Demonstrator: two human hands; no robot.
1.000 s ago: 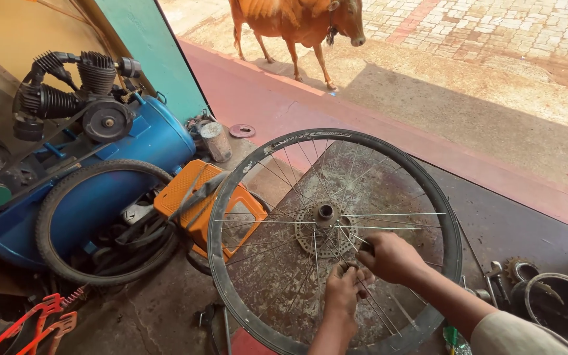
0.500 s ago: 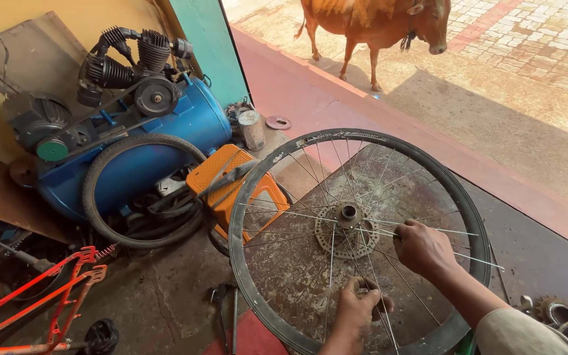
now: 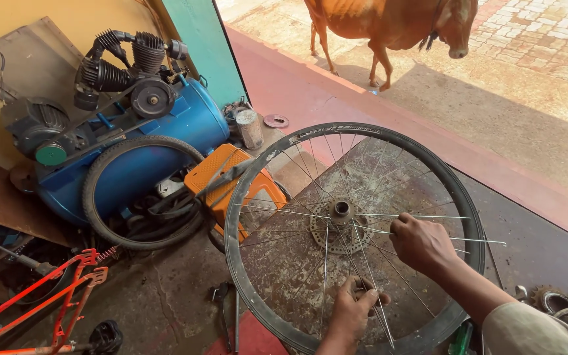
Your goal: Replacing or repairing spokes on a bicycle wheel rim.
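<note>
A bicycle wheel rim (image 3: 258,171) with thin metal spokes and a central hub (image 3: 341,212) stands tilted in front of me. My right hand (image 3: 422,243) is closed around spokes just right of the hub. My left hand (image 3: 356,306) pinches a bundle of spokes lower down, near the rim's bottom edge. Several loose spoke ends stick out to the right past my right hand.
A blue air compressor (image 3: 133,131) with a black motor sits at the left, a tyre (image 3: 139,190) leaning on it. An orange box (image 3: 231,184) lies behind the rim. A red bicycle frame (image 3: 41,296) is bottom left. A brown cow (image 3: 389,26) stands outside. A sprocket (image 3: 547,299) lies at the right.
My view has shifted so the wheel and compressor sit further right and nearer. My left hand has moved down the spokes; my right hand stays by the hub.
</note>
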